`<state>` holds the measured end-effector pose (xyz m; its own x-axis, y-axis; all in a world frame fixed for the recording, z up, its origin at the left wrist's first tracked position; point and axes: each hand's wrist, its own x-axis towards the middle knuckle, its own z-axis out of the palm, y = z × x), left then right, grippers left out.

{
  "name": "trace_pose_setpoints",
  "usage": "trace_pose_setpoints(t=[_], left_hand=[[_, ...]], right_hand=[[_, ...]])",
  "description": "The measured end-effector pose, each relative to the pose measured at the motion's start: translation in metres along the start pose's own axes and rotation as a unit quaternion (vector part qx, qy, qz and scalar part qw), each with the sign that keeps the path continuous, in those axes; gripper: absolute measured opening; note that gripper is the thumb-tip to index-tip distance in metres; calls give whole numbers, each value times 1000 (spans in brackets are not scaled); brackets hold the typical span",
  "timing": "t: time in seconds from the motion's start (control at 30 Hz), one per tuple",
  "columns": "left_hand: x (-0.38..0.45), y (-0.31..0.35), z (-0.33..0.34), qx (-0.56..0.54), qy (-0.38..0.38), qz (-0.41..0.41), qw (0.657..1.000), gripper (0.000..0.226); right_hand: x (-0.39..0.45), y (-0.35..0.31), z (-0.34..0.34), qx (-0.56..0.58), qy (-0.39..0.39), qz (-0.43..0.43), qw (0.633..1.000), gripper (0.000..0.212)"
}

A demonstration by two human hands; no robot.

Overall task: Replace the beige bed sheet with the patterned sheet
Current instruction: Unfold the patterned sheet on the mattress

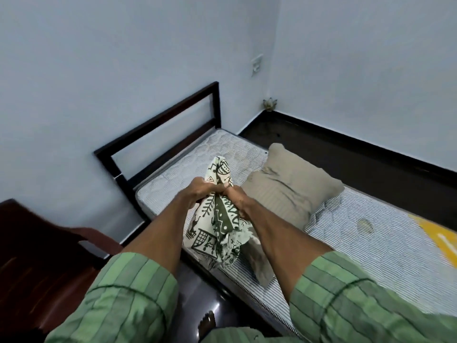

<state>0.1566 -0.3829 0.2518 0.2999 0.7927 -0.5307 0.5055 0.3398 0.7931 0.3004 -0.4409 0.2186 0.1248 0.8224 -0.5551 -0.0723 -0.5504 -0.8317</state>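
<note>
The patterned sheet [217, 229], cream with dark green prints, hangs bunched in front of me above the near edge of the bed. My left hand [200, 190] grips its upper part and my right hand [237, 200] grips it right beside. A beige pillow [289, 186] lies on the bare striped mattress [371, 246], just right of my hands. A bit of beige cloth [259, 261] lies under my right forearm on the mattress edge; I cannot tell whether it is the beige sheet.
The dark wooden headboard [158, 134] stands against the pale wall at the far left. A dark wooden chair [44, 248] is at my left. The dark floor [346, 154] runs along the far side of the bed. A yellow label [437, 233] marks the mattress at right.
</note>
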Motion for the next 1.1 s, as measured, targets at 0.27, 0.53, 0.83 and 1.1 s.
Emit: trace_pose_setpoints(t=[0.27, 0.53, 0.83, 1.1], left_hand=[[60, 9, -35, 120, -11, 45, 992, 25], [110, 14, -67, 361, 82, 148, 917, 17], [156, 45, -64, 436, 89, 163, 881, 13], [203, 97, -63, 487, 144, 202, 837, 33]], right_hand=[[65, -2, 12, 50, 183, -6, 982, 29], [153, 0, 24, 62, 280, -3, 958, 36], [175, -41, 15, 110, 285, 3, 952, 22], [223, -93, -17, 164, 265, -40, 949, 14]])
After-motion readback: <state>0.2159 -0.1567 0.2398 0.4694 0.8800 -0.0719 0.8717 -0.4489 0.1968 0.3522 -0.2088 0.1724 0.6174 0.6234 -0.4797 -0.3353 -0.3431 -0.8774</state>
